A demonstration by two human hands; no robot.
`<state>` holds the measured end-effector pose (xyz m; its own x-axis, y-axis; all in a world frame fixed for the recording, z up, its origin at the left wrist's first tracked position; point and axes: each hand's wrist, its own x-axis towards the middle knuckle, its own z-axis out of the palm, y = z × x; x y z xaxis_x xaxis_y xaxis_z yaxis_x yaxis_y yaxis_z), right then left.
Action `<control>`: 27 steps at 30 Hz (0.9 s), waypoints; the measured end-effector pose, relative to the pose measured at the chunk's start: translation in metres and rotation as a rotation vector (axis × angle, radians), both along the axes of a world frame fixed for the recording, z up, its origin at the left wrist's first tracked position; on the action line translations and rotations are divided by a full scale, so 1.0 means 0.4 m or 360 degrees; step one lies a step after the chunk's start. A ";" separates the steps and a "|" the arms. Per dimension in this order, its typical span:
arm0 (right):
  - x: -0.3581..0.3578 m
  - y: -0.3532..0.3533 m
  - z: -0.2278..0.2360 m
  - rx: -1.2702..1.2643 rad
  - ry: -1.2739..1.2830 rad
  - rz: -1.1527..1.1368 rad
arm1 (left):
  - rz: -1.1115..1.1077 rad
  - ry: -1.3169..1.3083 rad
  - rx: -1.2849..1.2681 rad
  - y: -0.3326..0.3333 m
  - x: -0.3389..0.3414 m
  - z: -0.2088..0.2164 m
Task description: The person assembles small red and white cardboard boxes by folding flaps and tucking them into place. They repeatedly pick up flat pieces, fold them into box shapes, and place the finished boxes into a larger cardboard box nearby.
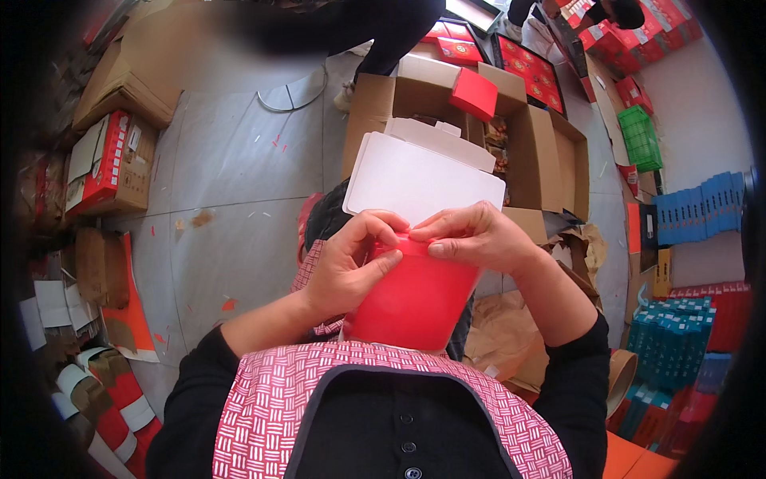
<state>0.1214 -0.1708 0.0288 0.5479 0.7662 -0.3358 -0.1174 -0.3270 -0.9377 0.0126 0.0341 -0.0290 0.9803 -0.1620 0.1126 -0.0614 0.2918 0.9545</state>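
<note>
Fingers of left hand point(345, 267) and right hand point(471, 237) pinch shut on the red box point(415, 299) top edge, grip tight.

Packing workshop: cardboard cartons point(447, 120), stacked gift boxes point(670, 351)

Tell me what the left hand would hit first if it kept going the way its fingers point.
The left hand points right, toward the right hand; their fingertips nearly touch over the red box, so probably the right hand.
</note>
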 end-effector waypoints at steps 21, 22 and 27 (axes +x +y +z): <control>-0.005 0.048 -0.011 -0.0163 -0.0706 0.0055 | -0.0036 -0.0257 -0.0007 -0.007 0.002 -0.024; -0.012 0.054 -0.010 -0.0162 -0.0802 0.0062 | -0.0015 -0.0284 0.0067 -0.005 0.002 -0.026; -0.028 0.077 -0.010 -0.0249 -0.0928 0.0040 | 0.0184 -0.0263 0.0539 -0.012 -0.002 -0.024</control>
